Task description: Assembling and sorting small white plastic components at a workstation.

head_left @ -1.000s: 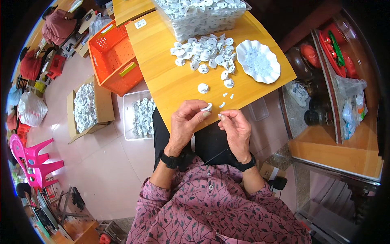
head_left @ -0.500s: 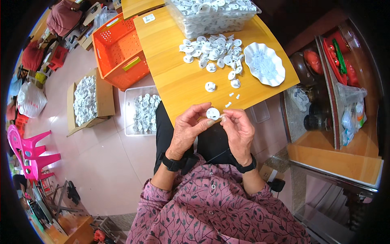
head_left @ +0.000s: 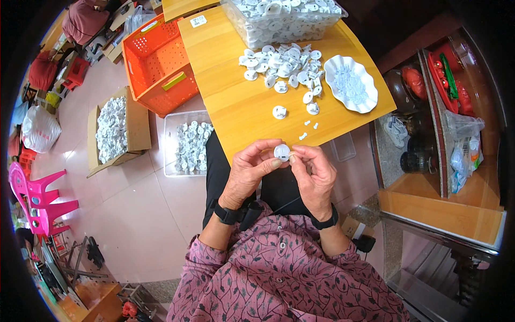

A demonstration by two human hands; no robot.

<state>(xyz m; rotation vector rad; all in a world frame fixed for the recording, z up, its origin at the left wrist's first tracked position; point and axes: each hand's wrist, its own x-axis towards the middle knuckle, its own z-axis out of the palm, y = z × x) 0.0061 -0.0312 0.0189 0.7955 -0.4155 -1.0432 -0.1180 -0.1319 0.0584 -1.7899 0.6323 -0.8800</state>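
Note:
A round white plastic disc (head_left: 281, 152) with a small dark slot is pinched between the thumb and fingers of my left hand (head_left: 249, 167), over my lap at the table's near edge. My right hand (head_left: 315, 174) has thumb and forefinger pressed together at the disc's right rim; whatever is between them is too small to make out. Just beyond lie several tiny white pegs (head_left: 303, 136) and a single disc (head_left: 279, 112). Farther back spreads a loose pile of like discs (head_left: 289, 63), left of a white wavy-rimmed dish (head_left: 369, 99) of small clear pieces.
A clear tub (head_left: 279, 33) heaped with discs stands at the table's far end. Left of the table are an orange crate (head_left: 161, 70), an open carton (head_left: 140, 126) and a clear bin (head_left: 170, 155) of white parts. Shelves (head_left: 441, 155) stand at right; a pink stool (head_left: 48, 198) lies at left.
The disc has tilted between my left fingers, its face turning. My right fingertips have shifted slightly and now sit close against its rim, where a small white piece showed before.

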